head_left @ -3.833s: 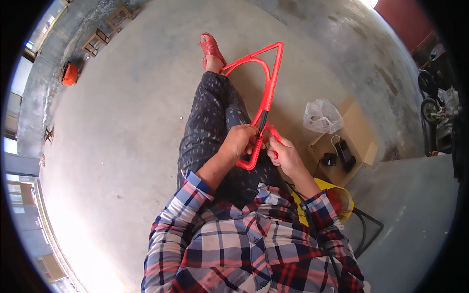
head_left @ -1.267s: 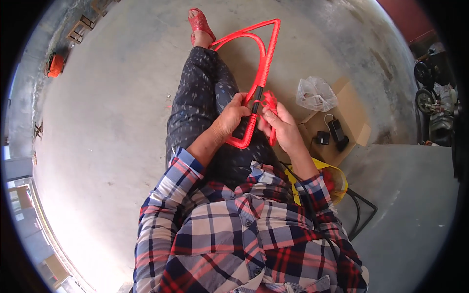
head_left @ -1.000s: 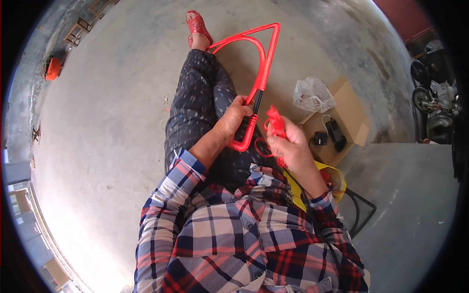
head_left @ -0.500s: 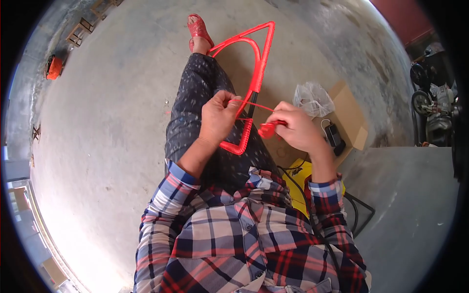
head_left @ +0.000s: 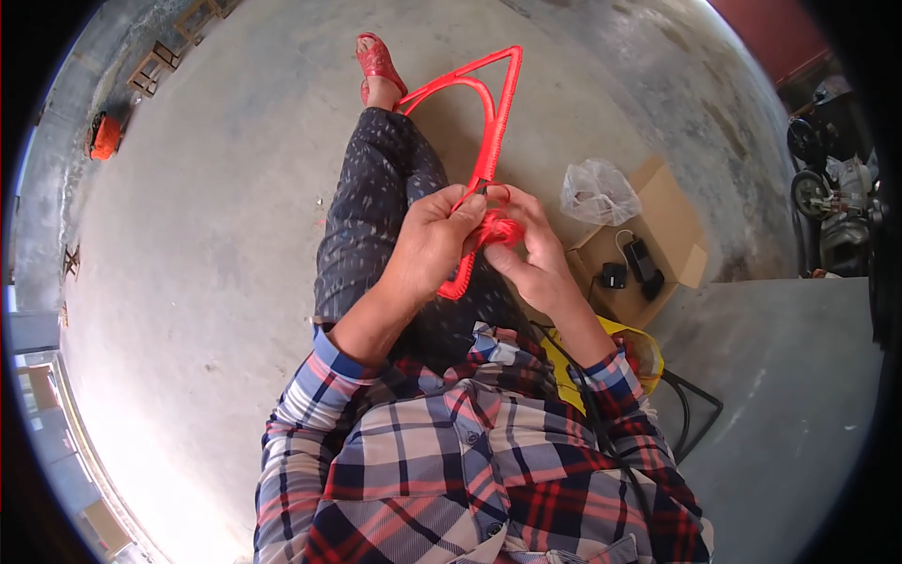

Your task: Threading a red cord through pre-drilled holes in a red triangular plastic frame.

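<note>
Across my legs lies a curved, pointed frame [head_left: 504,113] wound closely in red cord, with a short dark stretch between its wrapped parts. My left hand [head_left: 427,246] is closed at that stretch, thumb and forefinger pinching the red cord against the frame. Just to its right, my right hand [head_left: 540,258] curls around a loose bundle of red cord [head_left: 500,230], its thumb below and its fingers above. Both hands nearly meet, and they cover much of the unwrapped part. The frame's lower wrapped corner [head_left: 455,288] shows beneath the left hand.
An open cardboard box [head_left: 672,221] at the right holds a black adapter [head_left: 642,260] and a small black block [head_left: 614,275]. A clear plastic bag [head_left: 599,193] rests by it. Nearer me are a yellow bag [head_left: 566,381] and a black cable [head_left: 587,399]. Machinery [head_left: 832,211] stands far right.
My right hand has moved left with the cord bundle, up to the frame beside my left hand. The cord strand stretched between the hands no longer shows taut.
</note>
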Motion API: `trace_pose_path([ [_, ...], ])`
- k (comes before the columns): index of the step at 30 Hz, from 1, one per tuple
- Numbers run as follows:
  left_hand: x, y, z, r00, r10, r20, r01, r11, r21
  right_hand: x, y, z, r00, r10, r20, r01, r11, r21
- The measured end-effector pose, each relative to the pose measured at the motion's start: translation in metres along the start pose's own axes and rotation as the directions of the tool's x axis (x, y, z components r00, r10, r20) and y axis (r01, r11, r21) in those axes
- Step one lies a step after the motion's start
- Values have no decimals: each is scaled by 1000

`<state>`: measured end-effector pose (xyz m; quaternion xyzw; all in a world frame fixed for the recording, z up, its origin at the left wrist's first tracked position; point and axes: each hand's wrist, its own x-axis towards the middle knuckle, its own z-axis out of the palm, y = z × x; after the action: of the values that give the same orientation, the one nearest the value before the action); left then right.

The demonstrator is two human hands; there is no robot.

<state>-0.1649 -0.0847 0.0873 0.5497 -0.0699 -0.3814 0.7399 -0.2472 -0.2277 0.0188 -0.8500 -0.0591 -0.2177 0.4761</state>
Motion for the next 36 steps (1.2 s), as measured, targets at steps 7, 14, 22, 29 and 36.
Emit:
trace_pose_path([
  [7, 49, -53, -47, 988, 110, -108, -50, 890, 454, -43, -36, -130, 915, 358, -185, 5, 451, 893],
  [14, 76, -92, -52, 958, 31, -286, 16, 987, 161, -107, -87, -185, 878, 371, -303, -55, 707, 705],
  [22, 63, -89, -56, 992, 74, -105, -58, 988, 146, -131, 7, -165, 424, 772, -473, -338, 619, 709],
  [29, -4, -58, -6, 767, 445, 462, -639, 462, 615, -62, -8, -40, 785, 574, 231, -619, 730, 290],
  [36, 1, -35, -4, 959, 156, 237, -95, 964, -249, -11, -10, -12, 863, 391, 319, -505, 652, 566],
])
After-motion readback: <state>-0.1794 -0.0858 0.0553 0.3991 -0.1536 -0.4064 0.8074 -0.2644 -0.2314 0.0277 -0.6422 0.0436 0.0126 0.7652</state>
